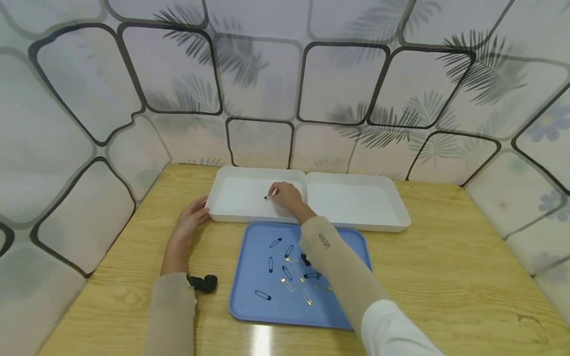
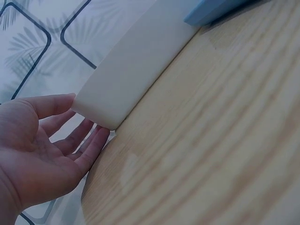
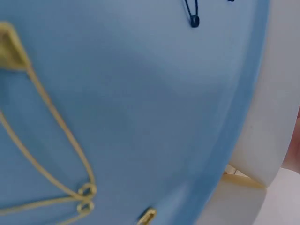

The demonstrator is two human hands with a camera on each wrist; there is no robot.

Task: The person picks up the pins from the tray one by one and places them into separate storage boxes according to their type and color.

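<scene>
Over the left white tray [image 1: 240, 190], my right hand [image 1: 287, 195] pinches a small black safety pin [image 1: 266, 198] between thumb and fingertips; part of the pin is covered by the fingers. At that tray's left end, my left hand [image 1: 189, 220] touches the outer wall with loosely extended fingers, and the left wrist view shows its fingertips [image 2: 103, 133] against the tray's corner. Nearer to me lies a blue tray [image 1: 258, 311] with several black safety pins [image 1: 262, 295] and several gold safety pins [image 1: 307, 297] scattered on it. My right forearm hides part of it.
A second white tray [image 1: 356, 198] adjoins the first on its right. All three trays stand on a wooden table [image 1: 445, 277]. Behind them rises a patterned backdrop [image 1: 258, 79]. A black wrist device [image 1: 205, 283] sticks out from my left wrist.
</scene>
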